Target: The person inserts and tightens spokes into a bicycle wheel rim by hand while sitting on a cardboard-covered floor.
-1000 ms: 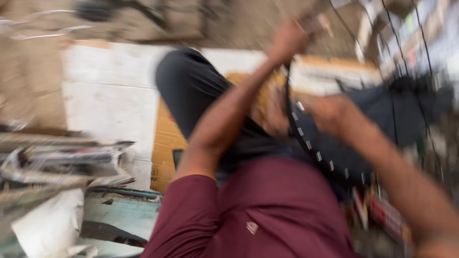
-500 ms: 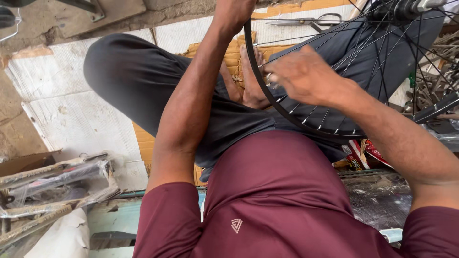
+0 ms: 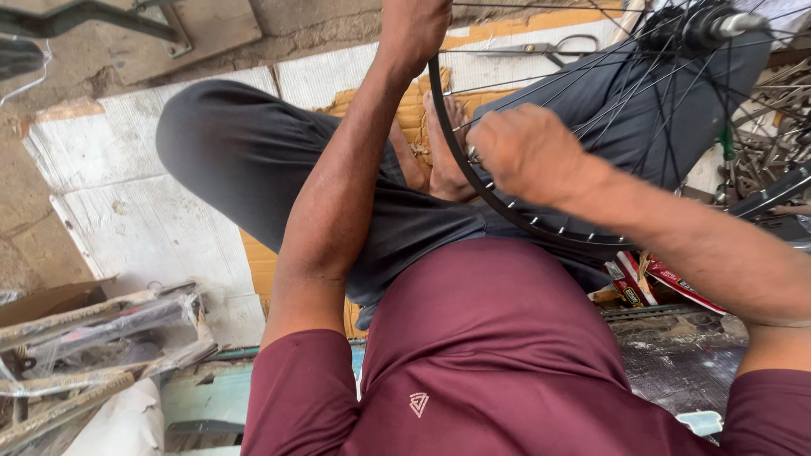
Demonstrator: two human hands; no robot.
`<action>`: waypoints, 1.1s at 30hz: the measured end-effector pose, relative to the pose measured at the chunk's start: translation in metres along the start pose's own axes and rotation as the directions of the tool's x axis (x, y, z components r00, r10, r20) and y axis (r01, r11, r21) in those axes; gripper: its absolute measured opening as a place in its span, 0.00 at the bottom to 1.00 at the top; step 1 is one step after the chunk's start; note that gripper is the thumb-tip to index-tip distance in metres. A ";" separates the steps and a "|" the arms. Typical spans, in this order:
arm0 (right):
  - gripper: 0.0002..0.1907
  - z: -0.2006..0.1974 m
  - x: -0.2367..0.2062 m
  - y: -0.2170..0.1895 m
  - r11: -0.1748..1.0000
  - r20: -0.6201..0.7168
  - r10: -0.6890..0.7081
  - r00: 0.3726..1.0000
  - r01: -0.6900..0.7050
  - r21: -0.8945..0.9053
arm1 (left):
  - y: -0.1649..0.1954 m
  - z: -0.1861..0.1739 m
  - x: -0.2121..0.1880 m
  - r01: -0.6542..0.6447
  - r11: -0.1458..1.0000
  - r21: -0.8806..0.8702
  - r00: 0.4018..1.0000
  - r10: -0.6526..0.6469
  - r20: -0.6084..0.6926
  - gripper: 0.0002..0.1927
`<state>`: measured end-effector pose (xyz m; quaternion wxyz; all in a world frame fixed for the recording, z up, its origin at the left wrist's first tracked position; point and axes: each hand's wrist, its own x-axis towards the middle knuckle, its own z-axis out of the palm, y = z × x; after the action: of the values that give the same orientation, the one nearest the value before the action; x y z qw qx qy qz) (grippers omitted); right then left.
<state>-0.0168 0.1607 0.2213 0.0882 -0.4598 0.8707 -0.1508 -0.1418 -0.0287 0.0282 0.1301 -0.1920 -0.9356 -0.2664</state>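
I sit cross-legged in dark trousers with a black bicycle wheel rim (image 3: pixel 541 226) standing upright over my lap. My left hand (image 3: pixel 414 25) reaches forward and grips the rim's top edge at the upper border of the view. At the rim's near side, my right hand (image 3: pixel 528 152) is closed with its fingers pinched at a spoke end. What those fingers hold is hidden. Thin spokes (image 3: pixel 617 76) run up to the hub (image 3: pixel 705 25) at the top right. My bare feet (image 3: pixel 439 160) rest just behind the rim.
Under me lie a yellow cardboard sheet (image 3: pixel 262 262) and a white board (image 3: pixel 144 219). Plastic-wrapped metal parts (image 3: pixel 84 338) are stacked at the lower left. Red packets (image 3: pixel 659 283) and metal scrap (image 3: pixel 760 152) crowd the right. Scissors (image 3: pixel 557 46) lie beyond the wheel.
The view has steadied and tipped down. The wheel has settled upright over my lap, my left hand stays on its top edge, and my right hand has slid a little down the rim.
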 end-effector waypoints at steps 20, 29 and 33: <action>0.09 -0.024 -0.012 -0.002 0.967 -0.390 -0.084 0.917 0.169 0.189 | 0.040 -0.065 0.026 0.360 0.217 -0.908 0.845 -0.489 0.218 0.22; 0.12 -0.017 -0.003 -0.006 0.999 -0.141 0.041 0.989 -0.040 0.003 | 0.037 -0.054 0.013 0.330 0.308 -0.892 0.878 -0.448 0.170 0.22; 0.10 -0.012 0.004 0.000 0.992 0.042 0.119 0.992 -0.120 0.040 | 0.023 -0.031 0.000 0.384 0.353 -0.853 0.878 -0.424 0.220 0.24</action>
<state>-0.0228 0.1593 0.2324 0.1240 -0.4078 0.8913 -0.1547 -0.1275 -0.0270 0.0639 -0.0387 0.0106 -0.6773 -0.7346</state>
